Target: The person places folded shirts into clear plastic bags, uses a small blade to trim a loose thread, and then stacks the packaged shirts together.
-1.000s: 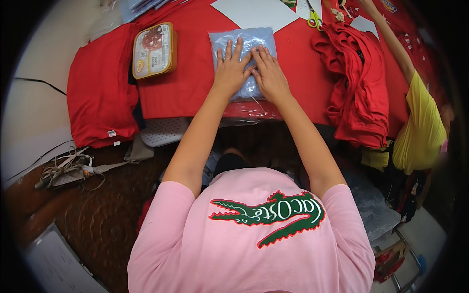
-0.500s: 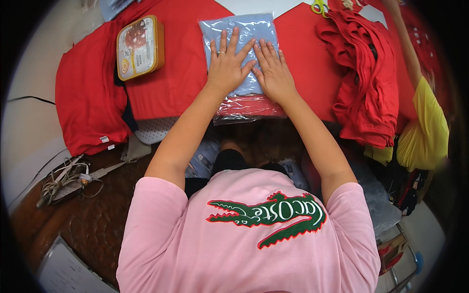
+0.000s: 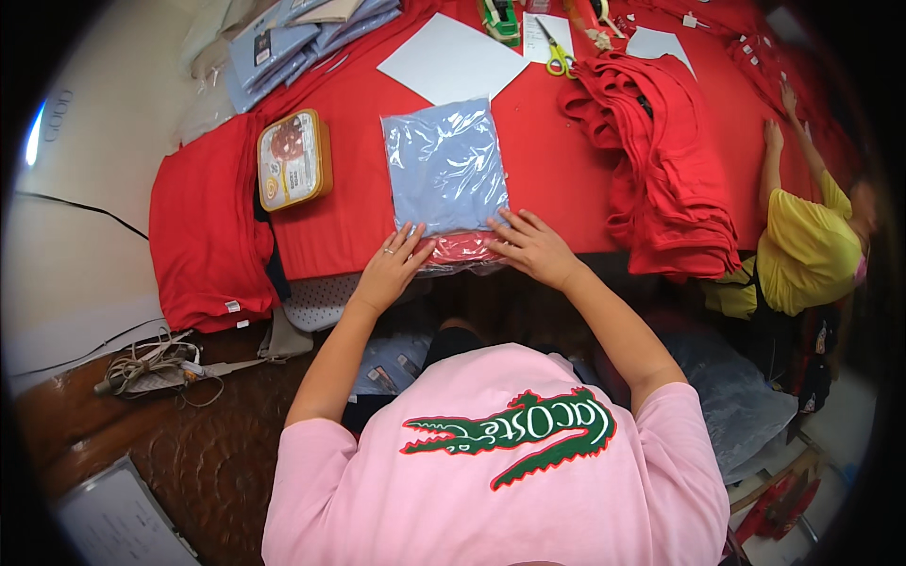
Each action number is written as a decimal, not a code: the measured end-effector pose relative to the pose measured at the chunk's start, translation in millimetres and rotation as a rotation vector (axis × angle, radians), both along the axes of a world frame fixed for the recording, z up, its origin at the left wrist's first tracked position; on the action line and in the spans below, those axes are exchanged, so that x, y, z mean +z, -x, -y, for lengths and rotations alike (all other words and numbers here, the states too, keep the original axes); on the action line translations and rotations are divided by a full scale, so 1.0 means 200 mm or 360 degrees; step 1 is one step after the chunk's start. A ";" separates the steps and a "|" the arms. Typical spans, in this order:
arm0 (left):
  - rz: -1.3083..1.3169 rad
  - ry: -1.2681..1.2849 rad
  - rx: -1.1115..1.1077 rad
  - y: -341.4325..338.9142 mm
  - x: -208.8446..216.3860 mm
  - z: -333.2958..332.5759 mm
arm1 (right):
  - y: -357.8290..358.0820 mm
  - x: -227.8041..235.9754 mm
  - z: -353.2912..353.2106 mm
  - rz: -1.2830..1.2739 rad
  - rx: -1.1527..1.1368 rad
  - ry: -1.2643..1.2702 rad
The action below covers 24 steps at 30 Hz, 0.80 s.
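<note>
A folded light-blue garment in a clear plastic bag [image 3: 445, 170] lies flat at the front edge of the red-covered table. The bag's clear plastic end [image 3: 462, 249] spreads over the red cloth at that edge. At its near left corner rests my left hand [image 3: 394, 268], fingers stretched and a little apart, a ring on one of them. On the near right corner lies my right hand [image 3: 534, 247], its fingers also spread on the plastic. Both thumbs are partly hidden, and I see no clear grip on the bag.
Left of the bag stands a yellow-rimmed plastic tub [image 3: 294, 160] beside folded red garments [image 3: 203, 226]. More red garments [image 3: 661, 170] are heaped at the right. Farther back lie white paper [image 3: 453, 58], scissors [image 3: 559, 62], a green tape dispenser [image 3: 500, 21] and bagged blue garments [image 3: 274, 47]. A person in yellow [image 3: 802, 245] works at right.
Both hands have slid from the middle of the bag toward me, down to its near edge, and moved farther apart. The view has shifted to show more of the table's far side.
</note>
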<state>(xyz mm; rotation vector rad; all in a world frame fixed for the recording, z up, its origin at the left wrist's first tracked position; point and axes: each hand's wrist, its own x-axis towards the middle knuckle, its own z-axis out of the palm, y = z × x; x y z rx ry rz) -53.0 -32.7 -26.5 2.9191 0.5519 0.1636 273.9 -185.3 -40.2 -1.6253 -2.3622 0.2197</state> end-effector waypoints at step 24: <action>0.0642 0.1399 0.0737 -0.74 0.15 -1.15 | -0.31 0.07 -0.88 -0.1808 -0.1358 0.0453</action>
